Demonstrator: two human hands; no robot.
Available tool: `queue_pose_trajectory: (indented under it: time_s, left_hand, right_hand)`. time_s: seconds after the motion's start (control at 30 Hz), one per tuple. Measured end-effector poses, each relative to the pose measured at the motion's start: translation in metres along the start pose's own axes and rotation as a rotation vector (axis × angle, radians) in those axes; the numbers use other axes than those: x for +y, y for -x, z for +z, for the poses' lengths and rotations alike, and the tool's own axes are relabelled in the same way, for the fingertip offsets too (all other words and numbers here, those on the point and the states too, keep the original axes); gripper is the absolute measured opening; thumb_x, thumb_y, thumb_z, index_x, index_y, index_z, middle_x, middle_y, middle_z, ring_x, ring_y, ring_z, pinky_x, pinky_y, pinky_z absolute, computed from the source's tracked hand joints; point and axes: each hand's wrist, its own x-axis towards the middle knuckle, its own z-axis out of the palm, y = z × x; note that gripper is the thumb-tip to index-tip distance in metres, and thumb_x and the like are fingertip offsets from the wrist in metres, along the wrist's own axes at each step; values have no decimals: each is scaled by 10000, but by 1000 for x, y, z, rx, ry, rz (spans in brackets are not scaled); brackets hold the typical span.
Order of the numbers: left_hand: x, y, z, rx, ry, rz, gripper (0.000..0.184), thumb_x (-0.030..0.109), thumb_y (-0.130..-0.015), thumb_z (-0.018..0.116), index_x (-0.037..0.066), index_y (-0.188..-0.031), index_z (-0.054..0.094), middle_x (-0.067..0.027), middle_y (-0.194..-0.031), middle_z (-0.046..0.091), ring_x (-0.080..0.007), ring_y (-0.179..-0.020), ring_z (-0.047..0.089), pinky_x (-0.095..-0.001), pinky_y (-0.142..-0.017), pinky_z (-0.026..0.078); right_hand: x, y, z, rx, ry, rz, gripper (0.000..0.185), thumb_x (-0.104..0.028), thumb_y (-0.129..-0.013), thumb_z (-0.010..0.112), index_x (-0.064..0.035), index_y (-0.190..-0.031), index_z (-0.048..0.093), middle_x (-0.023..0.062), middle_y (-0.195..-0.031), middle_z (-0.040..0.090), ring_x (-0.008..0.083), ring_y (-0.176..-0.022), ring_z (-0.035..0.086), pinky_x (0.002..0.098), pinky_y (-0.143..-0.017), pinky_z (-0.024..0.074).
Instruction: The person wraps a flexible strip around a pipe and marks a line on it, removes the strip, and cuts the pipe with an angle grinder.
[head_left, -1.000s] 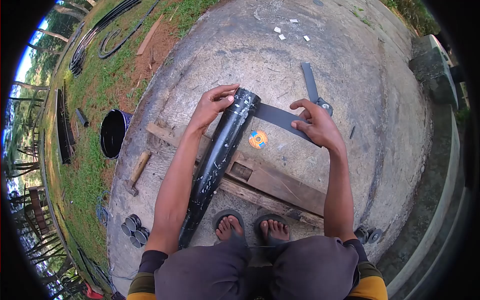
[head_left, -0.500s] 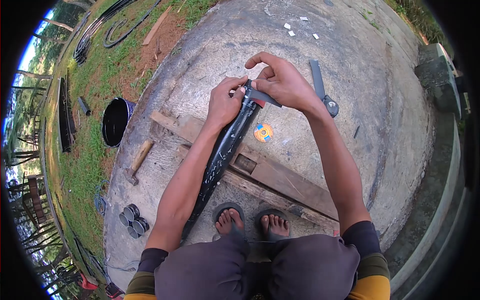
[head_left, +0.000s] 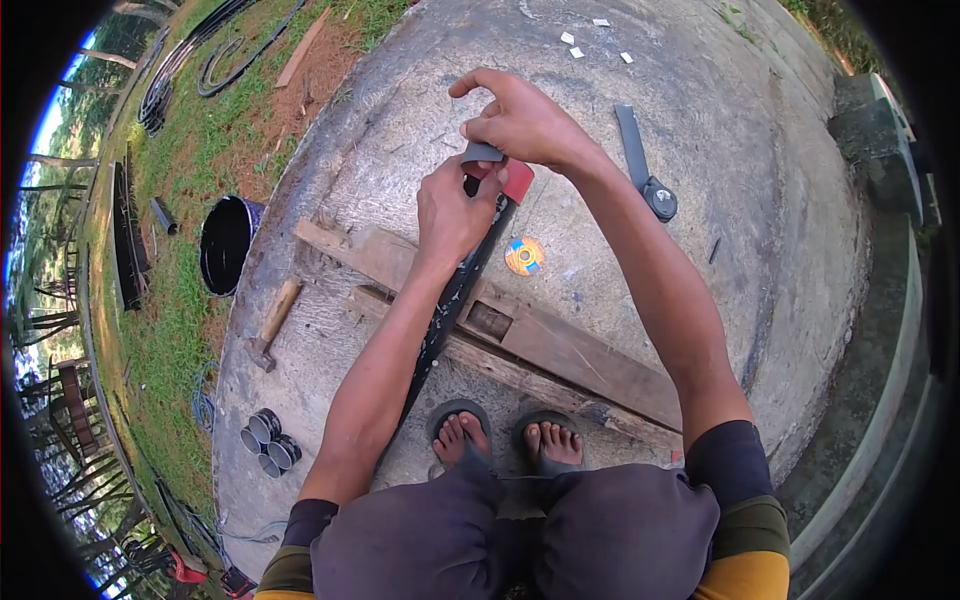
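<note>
Black pipe (head_left: 450, 305), grey-and-red strip (head_left: 484, 153) at its far end.
Left hand (head_left: 453, 215): thumb and fingers clamped on strip; right hand (head_left: 525, 120): beside strip, grip unclear. Disc (head_left: 524, 255): right of pipe.

Your long, round black pipe with white scuffs (head_left: 450, 302) slants across weathered wooden boards (head_left: 590, 363), its far end at your left hand (head_left: 452, 215). Your flexible flat strip, dark grey on one face and red on the other (head_left: 518, 181), bends around that end, held by your left fingers; your right hand (head_left: 525, 122) is right at its grey part.
</note>
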Motion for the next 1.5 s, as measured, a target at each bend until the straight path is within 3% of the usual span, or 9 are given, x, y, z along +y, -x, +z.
queue_pose_trajectory:
  time_s: [0.13,0.23,0.33,0.43,0.67,1.13,1.23,1.43,1.5]
  left_hand:
    - [-1,-4,6,108,-29,-2,270,235,-909,717,-32,-940,741,-251,-815,718,-422,-795,714,-498,-756,519]
    - [4,-5,2,107,-122,-82,330,281,-909,714,-42,-849,741,-266,-761,695,-431,-742,698,-514,-718,501]
    - [-5,-9,4,148,-131,-54,371,313,-899,721,-45,-805,741,-265,-730,685,-428,-711,689,-503,-697,493]
    - [-3,-11,2,137,-128,-90,366,321,-888,735,-38,-817,749,-253,-730,694,-418,-702,692,-488,-689,496]
    - [-9,-16,2,181,-38,-104,379,355,-867,770,-20,-809,763,-197,-698,714,-337,-631,695,-449,-658,502]
    - [-15,-24,1,174,-25,-149,388,396,-828,815,10,-809,784,-167,-696,731,-276,-640,723,-413,-644,526]
    - [-19,-26,1,161,-60,-154,397,416,-830,835,20,-839,804,-110,-717,755,-176,-632,707,-352,-631,514]
    - [-34,-31,3,159,49,-169,360,395,-819,861,41,-866,810,-56,-743,763,-122,-644,686,-322,-621,501]
    - [-36,-31,2,144,70,-182,389,438,-794,863,58,-853,813,-84,-758,770,-182,-673,718,-355,-662,526]
  right_hand:
    - [4,22,-2,102,-373,136,552,-271,-841,808,31,-1267,628,183,-982,746,201,-842,733,348,-692,578]
    - [49,44,18,489,-240,-60,569,-353,-860,835,-34,-1288,639,144,-1043,725,209,-942,715,372,-797,575]
    - [88,74,33,506,294,-166,517,-309,-833,854,-41,-1241,683,142,-1189,709,261,-1114,679,393,-901,558]
    - [106,84,52,578,257,-284,468,-290,-813,858,-37,-1177,706,147,-1229,681,357,-1168,626,442,-971,522]
    - [118,75,56,643,182,-332,305,-184,-846,822,-40,-1102,740,141,-1151,727,329,-1068,677,422,-920,548]
    - [97,81,67,687,380,-383,428,-236,-859,795,-13,-1211,692,166,-1188,696,367,-1124,628,464,-996,506]
    - [97,81,66,686,424,-388,429,-250,-876,778,-10,-1219,688,165,-1187,697,369,-1125,626,467,-999,503]
    - [100,82,78,737,436,-341,438,-280,-916,742,-19,-1262,678,161,-1193,706,365,-1137,633,465,-994,500]
    - [99,82,79,743,435,-323,445,-291,-923,736,-24,-1274,675,159,-1199,709,360,-1147,635,462,-993,496]
